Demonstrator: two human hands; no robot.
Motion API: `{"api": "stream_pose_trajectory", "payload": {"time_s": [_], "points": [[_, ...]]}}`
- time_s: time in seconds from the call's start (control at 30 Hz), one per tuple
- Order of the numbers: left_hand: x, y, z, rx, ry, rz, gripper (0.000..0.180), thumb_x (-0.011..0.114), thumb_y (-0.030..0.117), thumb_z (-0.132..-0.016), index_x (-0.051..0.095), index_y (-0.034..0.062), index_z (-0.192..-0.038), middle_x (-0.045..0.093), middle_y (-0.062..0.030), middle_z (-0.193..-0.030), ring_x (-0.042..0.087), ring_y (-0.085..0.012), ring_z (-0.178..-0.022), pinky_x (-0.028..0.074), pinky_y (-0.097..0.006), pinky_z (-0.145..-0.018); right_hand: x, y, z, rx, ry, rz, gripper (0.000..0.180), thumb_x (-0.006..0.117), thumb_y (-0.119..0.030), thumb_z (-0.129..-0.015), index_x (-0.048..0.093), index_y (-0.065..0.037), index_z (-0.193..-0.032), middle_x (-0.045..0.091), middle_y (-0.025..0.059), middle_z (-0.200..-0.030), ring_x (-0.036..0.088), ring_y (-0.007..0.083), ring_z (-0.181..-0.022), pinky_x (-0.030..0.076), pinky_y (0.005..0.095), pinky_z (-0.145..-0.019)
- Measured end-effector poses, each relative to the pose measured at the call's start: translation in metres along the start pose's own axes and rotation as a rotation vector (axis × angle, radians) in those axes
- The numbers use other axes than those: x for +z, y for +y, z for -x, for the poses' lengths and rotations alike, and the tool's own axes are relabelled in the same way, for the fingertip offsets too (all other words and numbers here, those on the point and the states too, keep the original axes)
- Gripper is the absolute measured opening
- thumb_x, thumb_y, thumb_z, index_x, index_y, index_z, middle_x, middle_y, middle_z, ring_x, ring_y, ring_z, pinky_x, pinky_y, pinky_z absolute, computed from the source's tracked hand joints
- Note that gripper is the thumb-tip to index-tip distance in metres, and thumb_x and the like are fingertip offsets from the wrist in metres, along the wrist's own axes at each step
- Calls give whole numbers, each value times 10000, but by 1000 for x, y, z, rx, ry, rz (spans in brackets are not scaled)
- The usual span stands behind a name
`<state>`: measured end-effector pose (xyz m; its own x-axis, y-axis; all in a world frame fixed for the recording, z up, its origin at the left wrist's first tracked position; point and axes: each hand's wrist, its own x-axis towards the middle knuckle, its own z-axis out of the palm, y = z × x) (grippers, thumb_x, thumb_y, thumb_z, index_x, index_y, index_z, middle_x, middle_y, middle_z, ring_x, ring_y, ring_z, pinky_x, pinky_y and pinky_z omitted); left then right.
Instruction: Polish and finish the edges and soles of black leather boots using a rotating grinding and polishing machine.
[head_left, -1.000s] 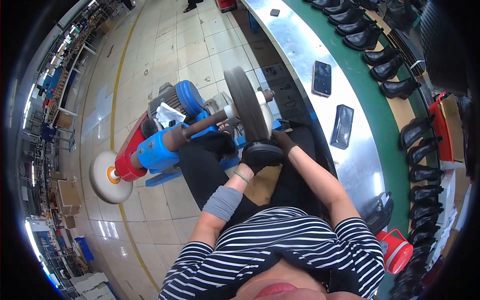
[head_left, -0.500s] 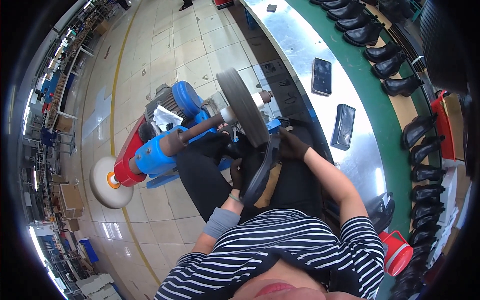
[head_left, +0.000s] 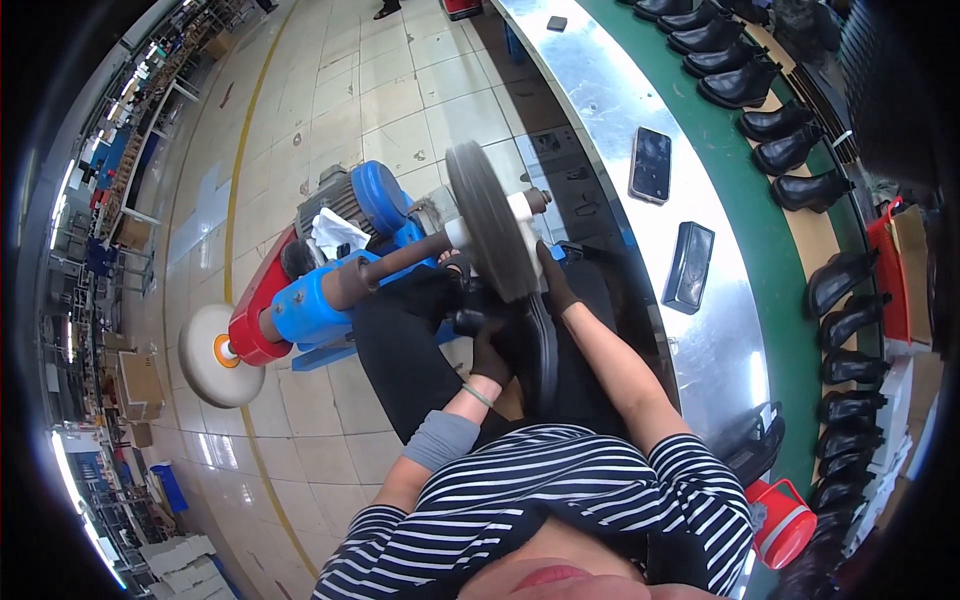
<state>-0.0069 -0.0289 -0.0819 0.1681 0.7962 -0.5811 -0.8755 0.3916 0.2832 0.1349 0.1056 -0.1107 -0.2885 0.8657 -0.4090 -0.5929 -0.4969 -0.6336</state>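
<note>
A black boot (head_left: pixel 543 355) is held over my lap, its sole edge running lengthwise toward me and its far end against the dark buffing wheel (head_left: pixel 490 220). The wheel's face is smeared, as if spinning. My left hand (head_left: pixel 488 357), in a dark glove, grips the boot from its left side by the upper. On the right, my gloved right hand (head_left: pixel 556 280) holds the boot's far end close beside the wheel's rim; its fingertips are partly hidden. Part of the boot's upper is lost against my black trousers.
The wheel's shaft runs left through a blue housing (head_left: pixel 305 305) to a pale wheel (head_left: pixel 222 360); a motor (head_left: pixel 345 205) stands behind. On the metal bench at right lie a phone (head_left: pixel 651 163) and a black box (head_left: pixel 690 267). Black boots (head_left: pixel 812 190) line the green belt (head_left: pixel 735 165) beyond.
The boot has swung from slanting to nearly straight ahead of me. My right hand has moved left, closer to the wheel, and my left hand slightly right.
</note>
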Motion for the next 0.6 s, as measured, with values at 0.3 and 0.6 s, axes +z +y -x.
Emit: {"api": "stream_pose_trajectory", "payload": {"time_s": [0.3, 0.6], "points": [[12, -18, 30, -371, -257, 50, 381, 509, -142, -772, 544, 74, -1084, 624, -112, -1091, 573, -178, -1061, 453, -343, -976, -23, -29, 36, -480, -278, 614, 443, 390, -157, -923, 469, -47, -1345, 483, 99, -1368, 418, 188, -1286, 299, 298, -1063], [1, -40, -39, -52, -179, -236, 256, 535, 63, -800, 611, 11, -1039, 647, -110, -1071, 606, -247, -1027, 432, -395, -1010, -37, -41, 53, -604, -246, 640, 404, 501, -199, -887, 541, -58, -1263, 582, 107, -1187, 569, 198, -1056, 402, 318, -959]]}}
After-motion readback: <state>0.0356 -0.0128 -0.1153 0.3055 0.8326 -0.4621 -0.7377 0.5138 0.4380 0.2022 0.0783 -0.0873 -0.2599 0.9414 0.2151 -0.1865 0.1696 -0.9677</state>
